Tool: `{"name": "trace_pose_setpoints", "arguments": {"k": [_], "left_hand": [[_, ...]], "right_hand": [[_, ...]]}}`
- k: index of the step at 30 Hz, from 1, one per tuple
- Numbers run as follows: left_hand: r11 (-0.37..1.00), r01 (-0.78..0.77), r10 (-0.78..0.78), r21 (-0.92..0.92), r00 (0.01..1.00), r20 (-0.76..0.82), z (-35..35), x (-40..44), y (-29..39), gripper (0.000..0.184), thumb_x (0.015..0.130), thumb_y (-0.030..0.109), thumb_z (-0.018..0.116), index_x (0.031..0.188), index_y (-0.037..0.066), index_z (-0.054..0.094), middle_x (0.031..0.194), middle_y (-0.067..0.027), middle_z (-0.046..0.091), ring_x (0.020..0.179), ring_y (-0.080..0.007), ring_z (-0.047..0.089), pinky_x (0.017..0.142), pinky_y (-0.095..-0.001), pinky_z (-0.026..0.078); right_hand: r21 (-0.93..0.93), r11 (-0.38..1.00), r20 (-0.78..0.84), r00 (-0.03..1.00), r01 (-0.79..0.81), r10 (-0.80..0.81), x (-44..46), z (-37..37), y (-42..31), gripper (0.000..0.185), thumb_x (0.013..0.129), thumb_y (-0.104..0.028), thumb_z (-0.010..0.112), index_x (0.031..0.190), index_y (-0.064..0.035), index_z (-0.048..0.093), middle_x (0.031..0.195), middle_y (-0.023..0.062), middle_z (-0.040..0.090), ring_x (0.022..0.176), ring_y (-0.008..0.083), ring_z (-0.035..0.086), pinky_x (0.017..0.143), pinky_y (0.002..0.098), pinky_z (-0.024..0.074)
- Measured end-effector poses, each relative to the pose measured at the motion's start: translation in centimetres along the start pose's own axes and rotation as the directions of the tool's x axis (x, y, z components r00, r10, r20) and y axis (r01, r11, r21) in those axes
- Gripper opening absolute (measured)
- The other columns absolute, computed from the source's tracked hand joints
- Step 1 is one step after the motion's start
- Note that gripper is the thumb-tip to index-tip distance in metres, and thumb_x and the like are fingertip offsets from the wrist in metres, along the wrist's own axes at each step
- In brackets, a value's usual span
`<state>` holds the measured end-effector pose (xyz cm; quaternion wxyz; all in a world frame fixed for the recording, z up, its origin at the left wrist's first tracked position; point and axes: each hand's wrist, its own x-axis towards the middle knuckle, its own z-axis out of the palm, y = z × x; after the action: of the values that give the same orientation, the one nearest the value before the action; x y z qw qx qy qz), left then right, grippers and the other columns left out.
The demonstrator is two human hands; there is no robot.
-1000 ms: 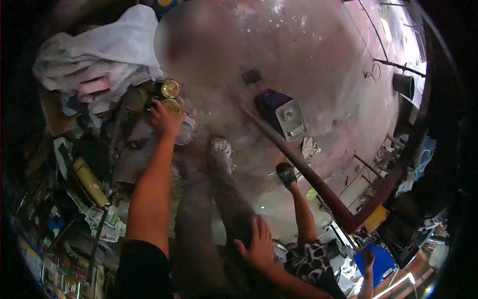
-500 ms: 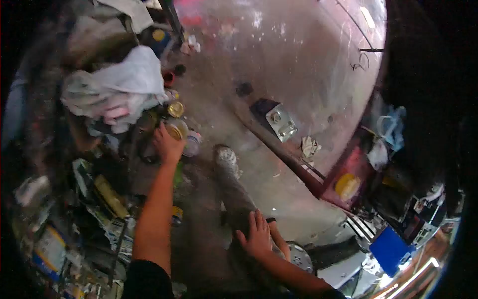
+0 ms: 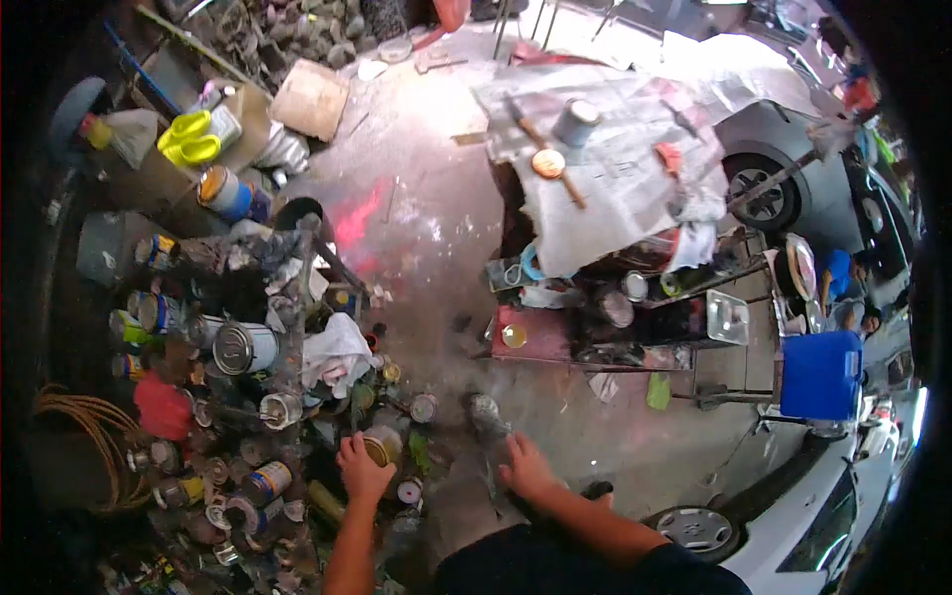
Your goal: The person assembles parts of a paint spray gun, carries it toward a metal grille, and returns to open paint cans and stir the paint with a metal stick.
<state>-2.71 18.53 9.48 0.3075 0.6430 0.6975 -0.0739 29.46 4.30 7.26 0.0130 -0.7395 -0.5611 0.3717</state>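
Gold-topped jar (image 3: pixel 377 452) appears reached by the left hand (image 3: pixel 367 479), grip closure unclear, lifting not evident; right hand (image 3: pixel 530 471) lies spread at the leg (image 3: pixel 494 458).

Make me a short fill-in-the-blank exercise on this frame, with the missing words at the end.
The person's ____ hand is at a gold-topped container.
The large rectangular panel at the right is ____.
The crumpled cloth nearest that hand is ____.
Missing words: left; blue; white.
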Motion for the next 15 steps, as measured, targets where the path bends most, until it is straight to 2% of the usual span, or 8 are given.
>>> {"name": "trace_pose_setpoints", "arguments": {"k": [1, 4, 5, 7, 9, 12, 13, 15], "left_hand": [[0.997, 0.042, -0.040, 0.072, 0.999, -0.023, -1.2, -0.5, 0.1, 0.096, 0.062, 0.033, 0.086, 0.145, 0.012, 0.041, 0.145, -0.0177, 0.040, 0.132, -0.0441, 0.041, 0.105, -0.0541, 0.044], [0.987, -0.159, 0.154, 0.027, 0.980, 0.127, -3.9, -5.1, 3.2, 0.094, 0.064, 0.032, 0.085, 0.144, 0.011, 0.041, 0.142, -0.0177, 0.042, 0.129, -0.0440, 0.044, 0.102, -0.0547, 0.046], [0.978, -0.209, 0.210, -0.022, 0.976, 0.055, -3.9, -5.6, 3.6, 0.093, 0.064, 0.032, 0.085, 0.143, 0.009, 0.041, 0.141, -0.0180, 0.043, 0.126, -0.0439, 0.046, 0.101, -0.0554, 0.046], [0.991, -0.130, 0.128, -0.006, 0.984, -0.123, -5.0, -4.2, 4.2, 0.094, 0.063, 0.032, 0.085, 0.143, 0.008, 0.041, 0.141, -0.0186, 0.043, 0.124, -0.0439, 0.048, 0.103, -0.0554, 0.045], [0.997, -0.075, 0.082, 0.035, 0.950, -0.301, -5.4, -3.2, 5.3, 0.091, 0.062, 0.032, 0.085, 0.139, 0.006, 0.044, 0.137, -0.0200, 0.046, 0.121, -0.0436, 0.049, 0.104, -0.0548, 0.043], [0.911, -0.413, 0.409, 0.003, 0.900, -0.152, -6.7, -5.7, 12.0, 0.085, 0.064, 0.029, 0.085, 0.136, 0.005, 0.046, 0.132, -0.0207, 0.048, 0.121, -0.0429, 0.050, 0.104, -0.0533, 0.042], [0.901, -0.421, 0.405, -0.103, 0.903, -0.143, -6.1, -6.4, 14.4, 0.083, 0.064, 0.028, 0.085, 0.134, 0.004, 0.047, 0.128, -0.0205, 0.050, 0.120, -0.0425, 0.050, 0.104, -0.0528, 0.042], [0.924, -0.370, 0.345, -0.099, 0.915, -0.210, -7.0, -4.7, 18.5, 0.087, 0.064, 0.029, 0.086, 0.137, 0.005, 0.045, 0.132, -0.0215, 0.049, 0.124, -0.0428, 0.049, 0.106, -0.0521, 0.041]], "right_hand": [[0.050, 0.999, -0.065, 0.998, 0.007, -0.004, -0.8, -2.1, 0.0, 0.077, 0.088, -0.029, 0.070, 0.151, -0.0021, 0.035, 0.152, 0.0254, 0.039, 0.135, 0.0448, 0.043, 0.112, 0.0505, 0.0392], [0.104, 0.995, -0.199, 0.980, -0.005, 0.026, -2.4, -7.1, 1.9, 0.077, 0.085, -0.025, 0.073, 0.150, -0.0016, 0.037, 0.148, 0.0264, 0.042, 0.134, 0.0457, 0.045, 0.112, 0.0502, 0.0400], [0.102, 0.995, -0.225, 0.973, -0.018, 0.041, -3.0, -8.4, 3.0, 0.078, 0.085, -0.024, 0.074, 0.150, -0.0015, 0.038, 0.148, 0.0266, 0.043, 0.134, 0.0459, 0.045, 0.112, 0.0501, 0.0401], [0.115, 0.993, -0.328, 0.944, -0.003, 0.040, -3.3, -10.7, 5.4, 0.077, 0.084, -0.021, 0.075, 0.148, -0.0003, 0.039, 0.148, 0.0268, 0.043, 0.134, 0.0461, 0.044, 0.112, 0.0491, 0.0404], [0.108, 0.994, -0.418, 0.908, 0.013, 0.034, -3.6, -12.5, 7.8, 0.078, 0.083, -0.019, 0.076, 0.148, 0.0009, 0.039, 0.147, 0.0273, 0.043, 0.134, 0.0463, 0.044, 0.112, 0.0482, 0.0405], [0.078, 0.996, -0.516, 0.856, 0.033, 0.012, -3.4, -15.1, 11.5, 0.076, 0.082, -0.016, 0.075, 0.146, 0.0037, 0.039, 0.146, 0.0297, 0.043, 0.133, 0.0476, 0.045, 0.111, 0.0482, 0.0413], [0.079, 0.996, -0.532, 0.847, 0.039, 0.009, -3.1, -16.0, 12.6, 0.073, 0.083, -0.015, 0.074, 0.144, 0.0050, 0.040, 0.145, 0.0311, 0.044, 0.131, 0.0487, 0.046, 0.109, 0.0491, 0.0424], [0.082, 0.995, -0.548, 0.836, 0.064, -0.009, -2.1, -17.8, 14.8, 0.069, 0.084, -0.015, 0.073, 0.142, 0.0066, 0.041, 0.143, 0.0326, 0.044, 0.130, 0.0498, 0.047, 0.108, 0.0501, 0.0433]]}}
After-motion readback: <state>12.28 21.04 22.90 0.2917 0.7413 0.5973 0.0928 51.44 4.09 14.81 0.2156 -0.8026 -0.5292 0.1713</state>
